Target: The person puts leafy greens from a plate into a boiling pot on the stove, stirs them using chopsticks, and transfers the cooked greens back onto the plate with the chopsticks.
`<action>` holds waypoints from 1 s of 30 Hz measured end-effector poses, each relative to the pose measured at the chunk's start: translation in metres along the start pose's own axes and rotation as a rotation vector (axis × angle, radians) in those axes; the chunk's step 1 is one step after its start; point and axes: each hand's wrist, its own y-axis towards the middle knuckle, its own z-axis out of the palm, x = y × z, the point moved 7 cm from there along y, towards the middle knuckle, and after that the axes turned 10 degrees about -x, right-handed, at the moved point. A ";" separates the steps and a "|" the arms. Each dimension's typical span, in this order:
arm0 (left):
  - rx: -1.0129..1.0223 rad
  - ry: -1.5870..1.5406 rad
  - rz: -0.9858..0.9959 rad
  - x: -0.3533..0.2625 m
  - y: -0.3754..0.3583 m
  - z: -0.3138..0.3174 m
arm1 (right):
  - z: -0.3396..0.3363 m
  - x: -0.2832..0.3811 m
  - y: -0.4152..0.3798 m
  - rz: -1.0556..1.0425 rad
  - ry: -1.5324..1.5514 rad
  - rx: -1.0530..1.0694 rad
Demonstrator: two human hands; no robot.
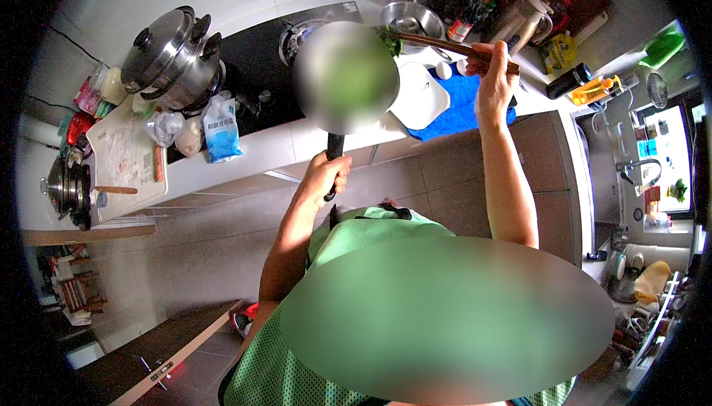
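Observation:
My left hand is wrapped around the black handle of a pan. The pan's body is smeared by a round blur, with pale green showing in it. At the right, my right hand grips a pair of brown chopsticks that point left toward the pan. Dark leafy greens show at their tips, by the pan's right rim. Just below the chopsticks lies a white square plate, partly over a blue cloth.
A black stove top runs behind the pan, with a lidded steel pot at left. Nearby are a blue-and-white bag and a cutting board. Behind the chopsticks stand a steel bowl, bottles and a jug.

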 end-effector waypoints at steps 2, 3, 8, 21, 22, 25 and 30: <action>-0.005 -0.006 -0.016 0.001 0.000 0.000 | -0.004 0.006 -0.001 -0.018 -0.009 -0.008; -0.003 -0.006 -0.017 0.001 0.000 0.000 | -0.006 0.009 0.000 -0.035 -0.018 -0.016; -0.025 -0.014 -0.018 0.001 -0.003 -0.003 | -0.029 0.014 0.004 -0.059 -0.052 -0.091; -0.054 -0.008 -0.012 0.003 -0.012 -0.016 | -0.020 -0.062 -0.012 0.103 -0.682 0.295; -0.056 -0.005 -0.005 0.003 -0.013 -0.017 | -0.018 -0.055 -0.009 0.082 -0.627 0.270; -0.062 -0.010 -0.008 0.004 -0.012 -0.018 | -0.016 -0.040 0.001 0.030 -0.712 0.301; -0.053 -0.007 -0.007 0.004 -0.014 -0.019 | 0.000 -0.002 -0.004 0.105 -0.440 0.233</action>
